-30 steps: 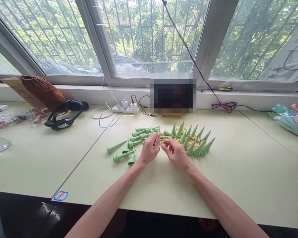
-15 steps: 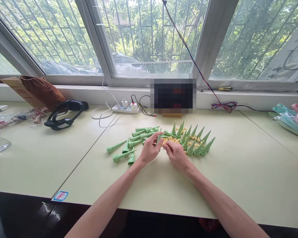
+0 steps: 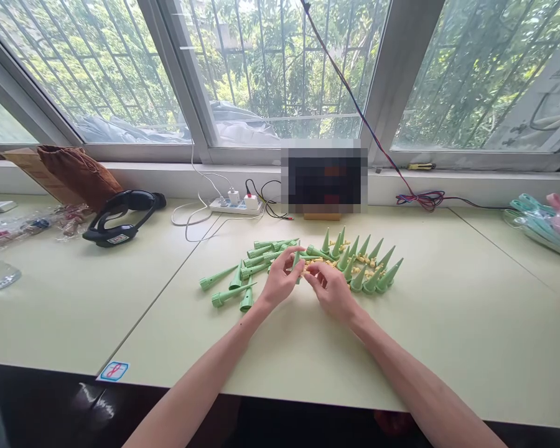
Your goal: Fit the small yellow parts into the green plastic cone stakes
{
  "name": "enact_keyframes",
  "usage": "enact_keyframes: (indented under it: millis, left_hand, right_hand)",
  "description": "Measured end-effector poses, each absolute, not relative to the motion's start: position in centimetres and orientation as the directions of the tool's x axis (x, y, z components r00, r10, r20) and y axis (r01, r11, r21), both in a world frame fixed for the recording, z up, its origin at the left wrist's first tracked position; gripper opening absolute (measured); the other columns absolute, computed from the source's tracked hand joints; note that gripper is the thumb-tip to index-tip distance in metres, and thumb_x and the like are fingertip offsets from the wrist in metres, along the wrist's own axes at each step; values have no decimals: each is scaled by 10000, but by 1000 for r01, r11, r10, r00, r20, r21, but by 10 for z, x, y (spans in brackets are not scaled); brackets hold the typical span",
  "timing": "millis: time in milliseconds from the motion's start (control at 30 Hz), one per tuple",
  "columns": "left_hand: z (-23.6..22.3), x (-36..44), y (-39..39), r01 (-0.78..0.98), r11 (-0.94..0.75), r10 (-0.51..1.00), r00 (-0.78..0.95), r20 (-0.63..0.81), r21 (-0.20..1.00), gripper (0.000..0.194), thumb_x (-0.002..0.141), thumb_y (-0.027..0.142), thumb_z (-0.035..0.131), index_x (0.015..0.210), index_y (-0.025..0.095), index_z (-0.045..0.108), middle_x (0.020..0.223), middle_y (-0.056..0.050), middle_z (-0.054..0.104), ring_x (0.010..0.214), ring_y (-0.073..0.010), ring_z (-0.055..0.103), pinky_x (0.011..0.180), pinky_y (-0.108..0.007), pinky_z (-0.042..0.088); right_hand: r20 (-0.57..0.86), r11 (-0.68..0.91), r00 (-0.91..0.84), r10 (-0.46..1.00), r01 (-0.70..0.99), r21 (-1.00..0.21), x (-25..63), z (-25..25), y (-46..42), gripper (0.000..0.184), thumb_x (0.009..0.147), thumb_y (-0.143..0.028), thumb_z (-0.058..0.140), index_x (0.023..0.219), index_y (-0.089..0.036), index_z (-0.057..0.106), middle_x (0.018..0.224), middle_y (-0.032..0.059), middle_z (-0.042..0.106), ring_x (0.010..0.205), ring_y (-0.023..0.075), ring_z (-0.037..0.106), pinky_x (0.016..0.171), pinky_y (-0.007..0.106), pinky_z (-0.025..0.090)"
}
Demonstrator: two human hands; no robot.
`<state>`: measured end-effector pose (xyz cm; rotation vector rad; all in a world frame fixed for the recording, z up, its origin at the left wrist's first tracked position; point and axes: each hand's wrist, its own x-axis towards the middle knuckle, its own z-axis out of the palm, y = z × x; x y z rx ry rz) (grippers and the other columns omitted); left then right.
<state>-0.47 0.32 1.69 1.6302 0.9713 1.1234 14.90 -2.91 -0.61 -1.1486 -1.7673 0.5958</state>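
My left hand (image 3: 282, 280) is closed on a green plastic watering spike (image 3: 297, 255), held upright with its tip up between fingers and thumb. Right beside it, my right hand (image 3: 331, 287) pinches a small yellow valve piece (image 3: 305, 272) against the spike's side; the fingers partly hide it. To the left lies a loose pile of green spikes (image 3: 228, 295), some on their sides and some upright. On the right, several green spikes (image 3: 372, 284) stand tips up, with yellow pieces showing among them. Loose yellow valves (image 3: 329, 263) lie behind my hands.
A power strip (image 3: 236, 205) with white cables sits at the back, near a blurred dark box (image 3: 325, 180). Black headphones (image 3: 121, 218) and a brown pouch (image 3: 77, 175) are at left. Teal and pink handled items (image 3: 541, 218) lie at far right.
The spike in my left hand has shifted slightly left and tilts a little. My right hand's fingers have spread a bit and moved against the spike.
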Motion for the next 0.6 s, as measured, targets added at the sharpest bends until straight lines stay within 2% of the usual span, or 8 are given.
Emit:
enact_keyframes:
  millis: [133,333,600]
  left_hand:
    - [18,-5,3,112,-287,932,262,250,951,280,883,369,570,1133,244,581,679,40,370,581,-91,414,463,-176,362]
    - [16,-5,2,108,-293,928,273,255,950,306,888,368,565,1171,252,557,695,42,357,573,-88,379,479,-182,359]
    - [13,-4,1,143,-373,903,284,323,917,331,896,384,550,1199,254,549,729,34,344,615,-99,374,513,-188,378]
  right_hand:
    - [461,479,-155,873,447,-756,149,-9,-27,114,948,-271,511,948,-197,597,883,41,652,666,146,526,609,267,411]
    - [457,474,-156,876,453,-755,150,-12,-26,121,952,-250,488,876,-199,566,759,12,594,645,146,499,597,258,378]
    - [423,464,-196,885,468,-752,150,-9,-27,265,975,-260,415,715,-210,430,637,-25,454,568,128,380,550,253,294]
